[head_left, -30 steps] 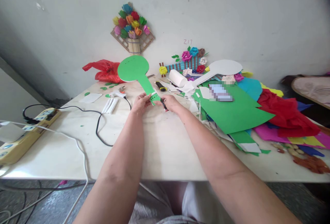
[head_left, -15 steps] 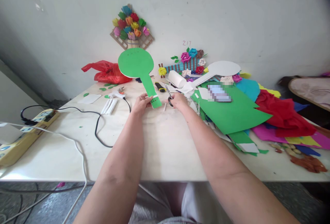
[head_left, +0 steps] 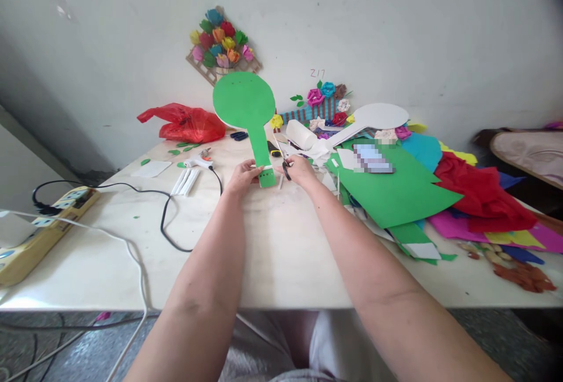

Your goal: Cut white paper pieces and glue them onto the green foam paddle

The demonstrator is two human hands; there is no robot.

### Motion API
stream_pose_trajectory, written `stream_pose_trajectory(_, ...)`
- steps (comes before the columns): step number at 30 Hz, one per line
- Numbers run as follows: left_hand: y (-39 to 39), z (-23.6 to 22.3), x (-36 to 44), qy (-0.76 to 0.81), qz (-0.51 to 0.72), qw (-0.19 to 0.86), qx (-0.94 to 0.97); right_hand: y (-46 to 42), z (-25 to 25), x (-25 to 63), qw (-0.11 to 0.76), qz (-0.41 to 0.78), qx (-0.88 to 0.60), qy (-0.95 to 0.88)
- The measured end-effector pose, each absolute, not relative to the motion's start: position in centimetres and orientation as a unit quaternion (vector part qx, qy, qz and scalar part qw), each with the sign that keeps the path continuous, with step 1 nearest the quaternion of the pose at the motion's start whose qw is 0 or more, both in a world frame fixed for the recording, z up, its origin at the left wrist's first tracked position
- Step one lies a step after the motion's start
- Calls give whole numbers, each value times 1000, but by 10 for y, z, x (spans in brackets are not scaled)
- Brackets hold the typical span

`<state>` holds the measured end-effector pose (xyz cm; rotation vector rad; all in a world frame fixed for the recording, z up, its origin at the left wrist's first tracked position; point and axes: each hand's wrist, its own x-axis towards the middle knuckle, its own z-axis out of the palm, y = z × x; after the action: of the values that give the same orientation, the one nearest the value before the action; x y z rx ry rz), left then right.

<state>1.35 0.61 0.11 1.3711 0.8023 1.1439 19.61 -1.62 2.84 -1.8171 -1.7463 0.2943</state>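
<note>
My left hand (head_left: 245, 177) is closed on the lower handle of a green paddle-shaped cutout (head_left: 244, 100), with its round head up and away from me. A narrow white strip (head_left: 264, 167) crosses the handle at my fingertips, and a row of dark marks shows below it. Just right of the handle, my right hand (head_left: 300, 171) grips a pair of scissors (head_left: 286, 169) by the dark handles, blades pointing away from me. A small white scrap (head_left: 280, 183) lies on the table between the hands. A yellow-and-black tool (head_left: 274, 150) sits partly hidden behind the cutout.
A glue gun (head_left: 197, 162) and white strips (head_left: 186, 182) lie to the left, near a power strip (head_left: 65, 220) with cables. On the right are green sheets (head_left: 396, 191), a phone (head_left: 373, 158), a white paddle-shaped cutout (head_left: 380, 117) and red cloth (head_left: 486, 191). Behind is a red plastic bag (head_left: 189, 124).
The green cutout has swung upright and to the right in my left hand. The scissors moved away from the handle's end, then back toward it. A small white scrap now lies on the table.
</note>
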Motion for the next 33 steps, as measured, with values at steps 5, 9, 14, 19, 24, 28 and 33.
stream_pose_trajectory(5, 7, 0, 14, 356, 459, 569, 582, -12, 25, 203, 266, 99, -729, -623)
stream_pose_trajectory(9, 7, 2, 15, 405, 457, 565, 555, -16, 31, 206, 198, 57, -762, -613)
stream_pose_trajectory(14, 8, 3, 14, 464, 444, 535, 548, -20, 36, 207, 147, 21, -780, -608)
stream_pose_trajectory(19, 14, 0, 11, 555, 467, 435, 533, -20, 33, 208, 136, 9, -779, -612)
stream_pose_trajectory(24, 14, 2, 10, 645, 471, 283, 531, -21, 33, 208, 132, 8, -774, -619)
stream_pose_trajectory(28, 11, 4, 11, 673, 461, 238, 527, -21, 34, 206, 120, 19, -774, -621)
stream_pose_trajectory(33, 14, 2, 9, 693, 449, 206, 525, -22, 37, 203, 111, 24, -772, -625)
